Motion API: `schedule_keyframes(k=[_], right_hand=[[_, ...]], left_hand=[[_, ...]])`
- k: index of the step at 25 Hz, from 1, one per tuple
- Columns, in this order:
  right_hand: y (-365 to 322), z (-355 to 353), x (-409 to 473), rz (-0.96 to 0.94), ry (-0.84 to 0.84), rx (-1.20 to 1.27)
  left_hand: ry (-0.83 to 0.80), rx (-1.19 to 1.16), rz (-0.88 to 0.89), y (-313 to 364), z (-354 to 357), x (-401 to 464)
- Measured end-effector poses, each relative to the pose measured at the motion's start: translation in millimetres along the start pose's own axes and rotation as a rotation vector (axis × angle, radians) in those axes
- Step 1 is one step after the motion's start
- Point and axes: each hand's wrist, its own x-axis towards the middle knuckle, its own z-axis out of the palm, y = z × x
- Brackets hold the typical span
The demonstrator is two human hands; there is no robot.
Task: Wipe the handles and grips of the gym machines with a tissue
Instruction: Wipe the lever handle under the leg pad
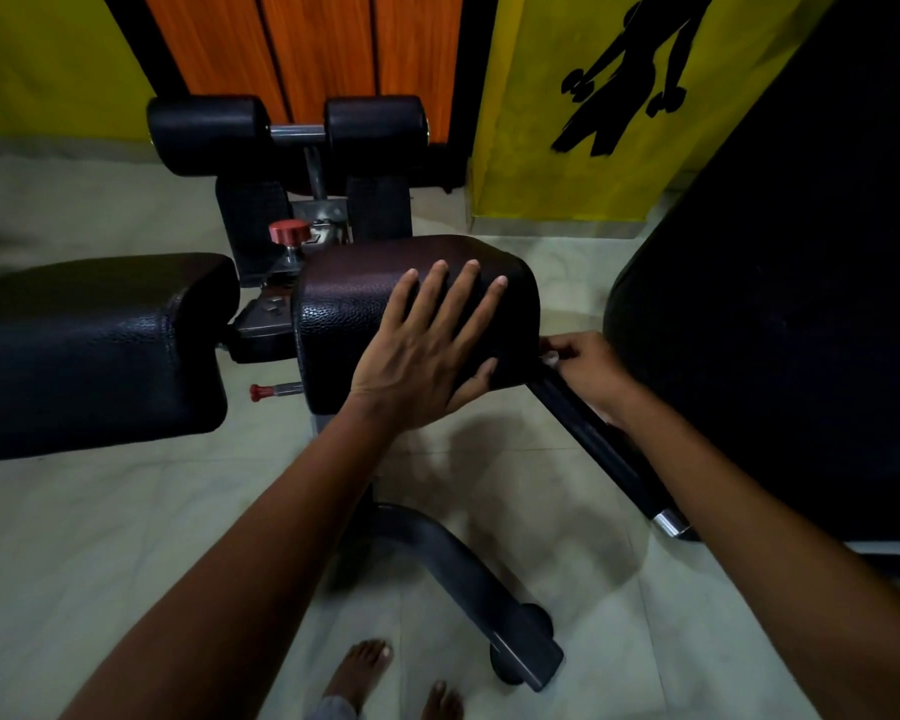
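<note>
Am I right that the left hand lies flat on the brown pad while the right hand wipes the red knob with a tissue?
Not quite. The left hand does lie flat on the brown pad, but the right hand holds the tissue against the black handle beside the pad, not on the red knob, which sits untouched farther back. The head view shows this.

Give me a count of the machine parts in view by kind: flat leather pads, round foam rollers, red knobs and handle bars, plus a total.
Flat leather pads: 2, the left pad and the pad under the left hand
Round foam rollers: 2
Red knobs: 2
Handle bars: 1, the handle that the right hand wipes with the tissue
Total: 7
</note>
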Motion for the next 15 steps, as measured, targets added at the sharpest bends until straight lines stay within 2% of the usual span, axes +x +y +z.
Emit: schedule_keyframes(k=[3, 7, 10, 12, 15], right_hand=[[-3, -16, -8, 0.125, -0.126, 0.193], [6, -43, -28, 0.229, -0.329, 0.115], [8, -60, -39, 0.243, -0.38, 0.084], [-2, -58, -44, 0.186, -0.324, 0.113], [-15, -35, -50, -0.113, -0.033, -0.125]], left_hand=[[-0.008, 0.007, 0.002, -1, 1, -1], [0.006, 0.0, 0.001, -1, 1, 0], [-0.006, 0.006, -0.001, 0, 1, 0], [-0.014, 0.0, -0.001, 0, 1, 0], [-0.02, -0.002, 0.001, -1, 1, 0]])
